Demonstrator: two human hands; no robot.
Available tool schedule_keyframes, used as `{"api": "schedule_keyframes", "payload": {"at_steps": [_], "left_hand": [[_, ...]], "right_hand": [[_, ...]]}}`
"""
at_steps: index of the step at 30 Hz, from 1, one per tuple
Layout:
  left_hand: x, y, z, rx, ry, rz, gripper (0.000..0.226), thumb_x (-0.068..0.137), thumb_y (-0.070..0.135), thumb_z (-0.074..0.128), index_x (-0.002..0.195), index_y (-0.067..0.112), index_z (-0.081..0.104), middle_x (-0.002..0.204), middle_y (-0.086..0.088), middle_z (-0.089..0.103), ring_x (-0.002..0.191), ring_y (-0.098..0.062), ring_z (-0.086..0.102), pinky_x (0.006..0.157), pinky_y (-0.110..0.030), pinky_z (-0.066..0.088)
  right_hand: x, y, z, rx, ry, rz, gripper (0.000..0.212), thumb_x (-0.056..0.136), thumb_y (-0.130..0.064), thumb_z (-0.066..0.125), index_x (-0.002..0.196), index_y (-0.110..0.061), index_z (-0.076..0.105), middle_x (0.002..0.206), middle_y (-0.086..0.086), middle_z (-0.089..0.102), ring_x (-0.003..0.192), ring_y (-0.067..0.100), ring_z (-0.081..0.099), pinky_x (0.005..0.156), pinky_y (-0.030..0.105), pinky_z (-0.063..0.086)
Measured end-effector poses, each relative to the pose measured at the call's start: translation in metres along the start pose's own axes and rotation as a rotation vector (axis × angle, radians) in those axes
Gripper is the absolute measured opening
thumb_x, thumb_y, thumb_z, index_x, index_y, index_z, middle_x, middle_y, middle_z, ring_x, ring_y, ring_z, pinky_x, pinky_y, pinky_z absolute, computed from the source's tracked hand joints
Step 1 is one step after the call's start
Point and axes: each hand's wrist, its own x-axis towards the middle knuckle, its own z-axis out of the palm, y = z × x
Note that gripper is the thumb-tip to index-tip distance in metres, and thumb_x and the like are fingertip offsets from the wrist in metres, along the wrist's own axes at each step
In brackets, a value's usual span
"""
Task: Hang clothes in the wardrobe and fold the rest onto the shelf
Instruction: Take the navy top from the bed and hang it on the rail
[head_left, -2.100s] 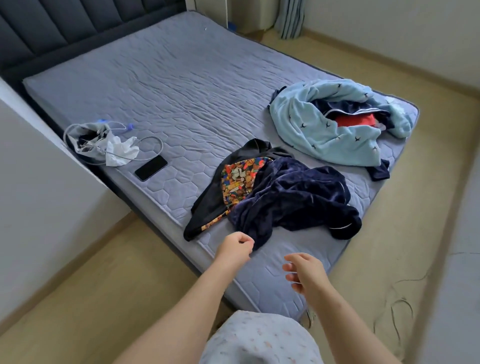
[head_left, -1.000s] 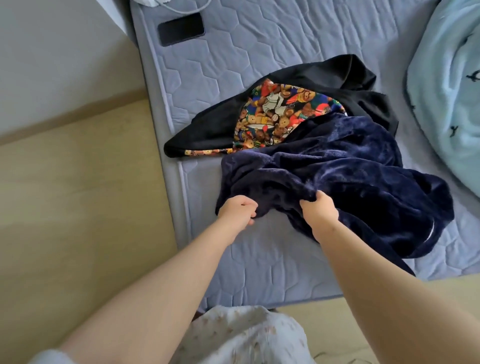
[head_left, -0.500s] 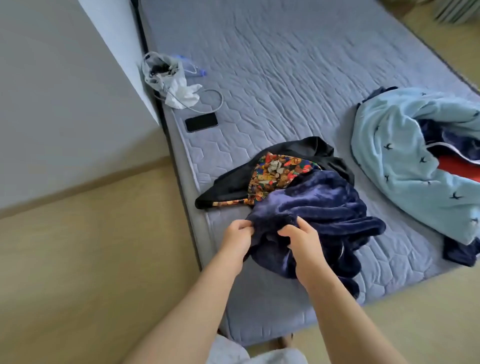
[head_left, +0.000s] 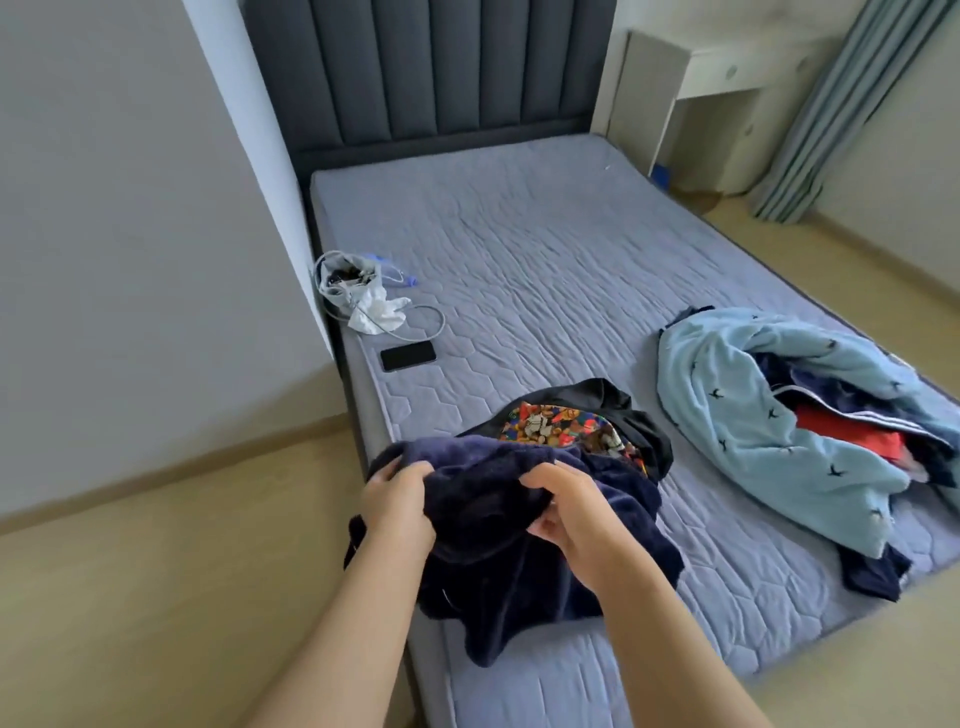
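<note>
1. Both hands are closed on the navy garment (head_left: 524, 566): the left hand (head_left: 397, 504) grips its upper left edge with the fingers curled into the cloth, and the right hand (head_left: 576, 512) pinches a fold near the middle of the upper edge.
2. This navy garment is of plush cloth. It is lifted at the top by the hands, and its lower part hangs over the near left corner of the mattress (head_left: 545, 270).
3. Just behind it lies a black garment (head_left: 631, 415) with a colourful printed lining (head_left: 561, 426), flat on the mattress and touching the navy one.
4. To the right, apart from these two, a light blue garment (head_left: 737, 415) with small dark bird marks lies in a heap. Something red (head_left: 852, 434) and some dark blue cloth show inside its opening.
5. At the left edge of the mattress, farther away, a black phone (head_left: 408, 356) lies face up. Behind it is a small grey pouch (head_left: 345, 280) with a white cable (head_left: 426, 317) and crumpled white paper.
6. A dark padded headboard (head_left: 431, 73) stands at the far end of the bed.
7. A grey-blue curtain (head_left: 857, 104) hangs at the far right.
</note>
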Motion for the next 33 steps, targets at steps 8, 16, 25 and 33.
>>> {"api": "schedule_keyframes", "payload": {"at_steps": [8,16,25,33], "left_hand": [[-0.056,0.035,-0.012,0.166,-0.483,0.588,0.035,0.045,-0.010,0.049,0.061,0.019,0.061,0.060,0.008,0.065,0.052,-0.001,0.057,0.047,-0.012,0.043],[-0.075,0.035,0.002,0.124,-0.678,0.566,0.019,0.057,0.008,0.055,0.059,0.024,0.065,0.063,0.005,0.066,0.060,-0.007,0.060,0.057,-0.017,0.047],[-0.072,-0.003,0.036,0.378,-0.521,0.620,0.093,0.071,0.035,0.077,0.138,0.054,0.014,0.137,0.018,0.031,0.125,-0.008,0.040,0.104,-0.036,0.037],[-0.096,-0.003,0.059,0.236,-0.564,0.718,0.031,0.049,0.048,0.071,0.079,0.041,0.067,0.080,0.020,0.070,0.083,0.000,0.063,0.077,-0.019,0.051]], "right_hand": [[0.008,-0.011,-0.009,-0.595,0.060,-0.340,0.089,0.071,-0.001,0.070,0.144,-0.030,0.026,0.144,0.006,0.029,0.131,0.028,0.033,0.106,0.043,0.035],[-0.001,-0.021,-0.036,-0.395,0.017,-0.507,0.016,0.080,0.006,0.060,0.077,-0.008,0.052,0.066,0.006,0.057,0.060,0.012,0.051,0.057,0.023,0.046],[-0.011,-0.041,-0.078,0.086,-0.177,-0.403,0.013,0.083,0.007,0.048,0.086,-0.003,0.055,0.076,0.024,0.056,0.067,0.026,0.056,0.062,0.040,0.048],[-0.027,-0.071,-0.078,-0.001,-0.181,-0.473,0.013,0.092,-0.007,0.049,0.083,-0.013,0.056,0.073,-0.002,0.061,0.074,0.015,0.057,0.053,0.015,0.048]]}}
